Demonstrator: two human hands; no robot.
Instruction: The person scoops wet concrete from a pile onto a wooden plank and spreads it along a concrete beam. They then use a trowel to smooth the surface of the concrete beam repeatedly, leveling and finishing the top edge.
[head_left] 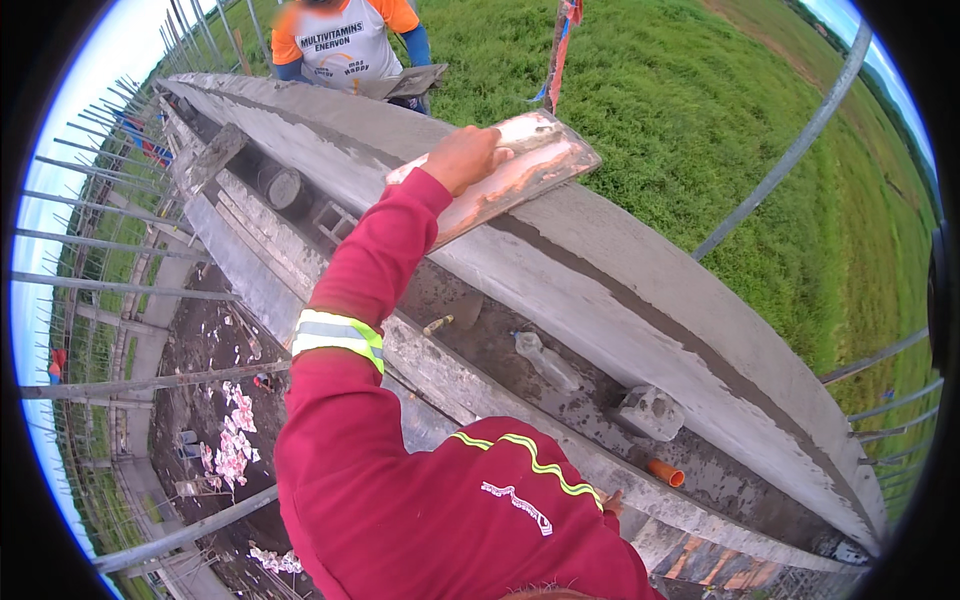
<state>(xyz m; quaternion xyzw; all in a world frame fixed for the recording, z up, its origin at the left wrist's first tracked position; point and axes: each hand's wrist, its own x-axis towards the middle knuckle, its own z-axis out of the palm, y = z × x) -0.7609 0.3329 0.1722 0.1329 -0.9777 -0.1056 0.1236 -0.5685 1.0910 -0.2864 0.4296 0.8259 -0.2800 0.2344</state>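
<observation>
Head-worn fisheye — looking down, close — across curved concrete wall [680,285].

Light: bright, diffuse daylight; sky [95,60] near-white at 10 o'clock; shadows soft | Focus: wall [680,285] clear at centre; smeared patch by co-worker [345,45] at 11 o'clock | Lens: fisheye bending toward rim; corners black

The maroon shirt [450,500] mostly hides the right hand [612,503]; the top edge crops the co-worker [350,45]
</observation>
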